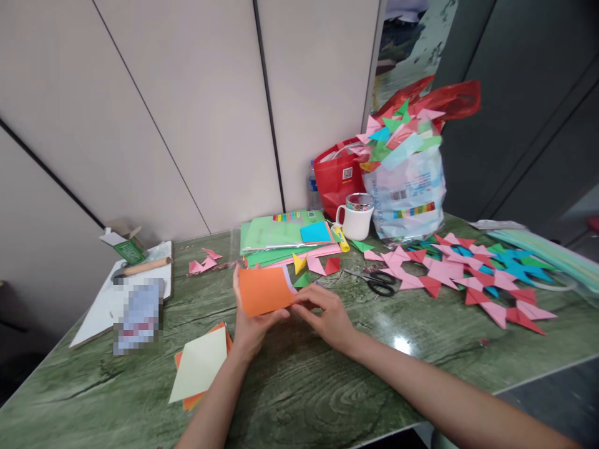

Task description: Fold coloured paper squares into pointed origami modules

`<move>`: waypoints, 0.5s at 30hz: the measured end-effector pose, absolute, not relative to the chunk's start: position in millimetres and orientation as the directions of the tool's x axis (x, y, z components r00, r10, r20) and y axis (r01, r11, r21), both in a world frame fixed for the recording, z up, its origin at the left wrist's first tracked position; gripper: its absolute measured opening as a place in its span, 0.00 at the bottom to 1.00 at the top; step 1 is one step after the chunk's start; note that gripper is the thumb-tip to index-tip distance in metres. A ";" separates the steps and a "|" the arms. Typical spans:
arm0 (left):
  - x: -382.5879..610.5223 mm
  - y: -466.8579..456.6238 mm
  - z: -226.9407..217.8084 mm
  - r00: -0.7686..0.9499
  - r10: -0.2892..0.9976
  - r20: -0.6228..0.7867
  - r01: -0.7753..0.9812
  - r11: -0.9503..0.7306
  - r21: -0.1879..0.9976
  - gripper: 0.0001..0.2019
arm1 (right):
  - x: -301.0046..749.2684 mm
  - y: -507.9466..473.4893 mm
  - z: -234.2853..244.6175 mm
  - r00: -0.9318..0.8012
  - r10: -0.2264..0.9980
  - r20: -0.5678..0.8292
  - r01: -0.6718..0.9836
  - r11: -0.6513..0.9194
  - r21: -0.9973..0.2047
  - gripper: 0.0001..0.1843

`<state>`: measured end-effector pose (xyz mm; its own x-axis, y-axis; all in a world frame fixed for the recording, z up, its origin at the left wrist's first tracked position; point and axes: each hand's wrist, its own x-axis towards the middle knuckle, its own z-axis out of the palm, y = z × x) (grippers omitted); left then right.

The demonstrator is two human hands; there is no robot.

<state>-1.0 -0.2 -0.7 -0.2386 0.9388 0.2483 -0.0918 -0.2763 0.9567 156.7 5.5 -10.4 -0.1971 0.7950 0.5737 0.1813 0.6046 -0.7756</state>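
An orange sheet of paper [264,292] is held up above the table between my two hands, with a pale lilac edge showing behind its right side. My left hand [250,327] is closed around its left and lower edge, fingers behind and thumb in front. The fingertips of my right hand [325,312] pinch its lower right corner. Beneath my left forearm lies a stack of cream and orange paper sheets [199,362]. Just behind the held paper are small folded pieces, among them a green one [302,280] and a red one [332,265].
Black-handled scissors [381,284] lie right of my hands. Joined pink, red and blue folded paper [444,271] covers the right side. Behind stand a white mug [358,218], a stuffed plastic bag [407,199] and green paper packs [281,231]. A hammer [143,268] rests on a white board at left.
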 end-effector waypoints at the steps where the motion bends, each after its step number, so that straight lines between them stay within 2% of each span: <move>1: -0.6 -0.4 0.7 -0.202 0.942 0.268 -0.118 -0.295 0.948 0.54 | 156.4 5.0 -10.4 -0.212 0.789 0.577 0.186 0.612 -0.769 0.05; 5: 0.4 -0.4 3.8 -0.146 0.956 0.254 -0.178 -0.279 0.944 0.57 | 155.0 2.8 -12.0 -0.247 0.800 0.547 0.195 0.594 -0.781 0.05; 8: 1.4 0.3 4.0 -0.146 0.963 0.225 -0.209 -0.253 0.945 0.55 | 153.4 0.5 -13.5 -0.233 0.804 0.547 0.221 0.592 -0.775 0.04; 15: 5.9 0.4 3.0 -0.095 0.992 0.087 -0.337 -0.114 0.935 0.30 | 152.6 0.5 -17.0 -0.115 0.810 0.575 0.296 0.581 -0.758 0.02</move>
